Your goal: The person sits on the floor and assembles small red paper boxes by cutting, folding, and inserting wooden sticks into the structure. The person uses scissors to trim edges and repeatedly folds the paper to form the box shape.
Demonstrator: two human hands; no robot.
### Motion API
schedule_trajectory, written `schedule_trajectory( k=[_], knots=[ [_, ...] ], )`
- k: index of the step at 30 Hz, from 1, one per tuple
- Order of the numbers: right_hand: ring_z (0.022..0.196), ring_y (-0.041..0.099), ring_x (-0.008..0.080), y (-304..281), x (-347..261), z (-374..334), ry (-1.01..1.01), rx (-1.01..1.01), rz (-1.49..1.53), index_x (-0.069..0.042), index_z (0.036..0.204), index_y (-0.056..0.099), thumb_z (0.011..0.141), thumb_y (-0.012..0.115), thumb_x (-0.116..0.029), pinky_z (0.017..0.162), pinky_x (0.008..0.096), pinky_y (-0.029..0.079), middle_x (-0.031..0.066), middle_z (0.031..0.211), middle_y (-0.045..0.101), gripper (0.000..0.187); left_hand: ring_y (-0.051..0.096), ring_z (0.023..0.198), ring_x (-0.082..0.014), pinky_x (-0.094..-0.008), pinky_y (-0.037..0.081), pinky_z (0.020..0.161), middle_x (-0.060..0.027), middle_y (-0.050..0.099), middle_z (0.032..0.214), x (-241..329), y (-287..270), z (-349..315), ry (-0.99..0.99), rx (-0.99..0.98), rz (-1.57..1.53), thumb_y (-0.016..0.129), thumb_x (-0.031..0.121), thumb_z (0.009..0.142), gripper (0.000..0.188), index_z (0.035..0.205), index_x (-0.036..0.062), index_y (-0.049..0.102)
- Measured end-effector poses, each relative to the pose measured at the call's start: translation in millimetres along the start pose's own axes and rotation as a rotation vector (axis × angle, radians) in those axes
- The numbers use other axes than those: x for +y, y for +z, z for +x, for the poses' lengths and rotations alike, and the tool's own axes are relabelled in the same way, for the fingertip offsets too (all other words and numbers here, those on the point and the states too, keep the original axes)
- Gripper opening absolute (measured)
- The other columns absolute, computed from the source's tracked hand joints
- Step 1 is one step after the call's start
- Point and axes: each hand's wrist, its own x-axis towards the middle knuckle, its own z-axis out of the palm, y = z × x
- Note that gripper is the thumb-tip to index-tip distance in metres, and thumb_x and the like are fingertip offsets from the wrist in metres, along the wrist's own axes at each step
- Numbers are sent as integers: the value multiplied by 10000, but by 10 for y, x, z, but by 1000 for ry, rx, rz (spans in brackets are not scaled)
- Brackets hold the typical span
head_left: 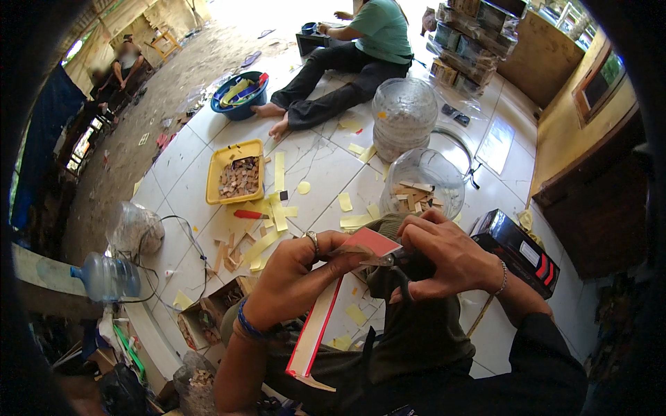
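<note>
1. Red-and-cream strip (320, 324) front and centre in the head view; it hangs aslant over the person's lap, its red upper end raised between the two hands, its lower end tipped toward the body.
2. Left hand (295, 274) clamped on that strip, thumb and fingers pinching near the red end; a ring on one finger, blue bands round the wrist.
3. Right hand (447, 256) closed round the dark handles of the scissors (388, 259); the blades sit right at the strip, close by the left fingertips; how far apart they stand, I cannot tell.
4. Just beyond the hands, pale yellow strips (279, 171) lie scattered on the white tiled floor (316, 216); a red-handled tool (250, 214) rests among them; behind it, a yellow tray (216, 173) holds a heap of small brown pieces.
5. Over to the right, a clear tub (444, 165) with flat pale pieces inside; a taller clear container (404, 111) behind it; a black box (517, 251) near the right forearm.
6. Farther back, a co-worker in a teal shirt (380, 31) sits on the floor, legs stretched toward a blue basin (239, 114).
</note>
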Motion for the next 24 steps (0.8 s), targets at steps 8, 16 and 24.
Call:
schedule_trajectory(
  k=[8, 16, 24],
  knots=[
    [859, 502, 278, -74, 5, -13, 23, -96, -13, -88, 928, 474, 726, 807, -390, 862, 400, 384, 84, 939, 512, 493, 672, 1021, -127, -276, 538, 920, -95, 731, 1066, -13, -7, -8, -39, -30, -72, 637, 35, 973, 199, 1149, -53, 668],
    [877, 521, 261, -100, 22, -34, 30, -138, -38, -105, 976, 514, 815, 743, -425, 844, 395, 396, 80, 930, 516, 425, 644, 931, -64, -236, 525, 862, -39, 741, 992, 27, 0, -16, -55, -25, -77, 683, 87, 959, 219, 1140, -34, 701],
    [914, 542, 293, -111, 22, -63, 51, -96, -43, -79, 1032, 520, 766, 792, -382, 904, 397, 404, 103, 1013, 538, 487, 647, 979, -79, -242, 521, 891, -52, 729, 1052, 25, 3, -17, -36, -4, -114, 681, 85, 962, 256, 1188, -35, 671]
  ],
)
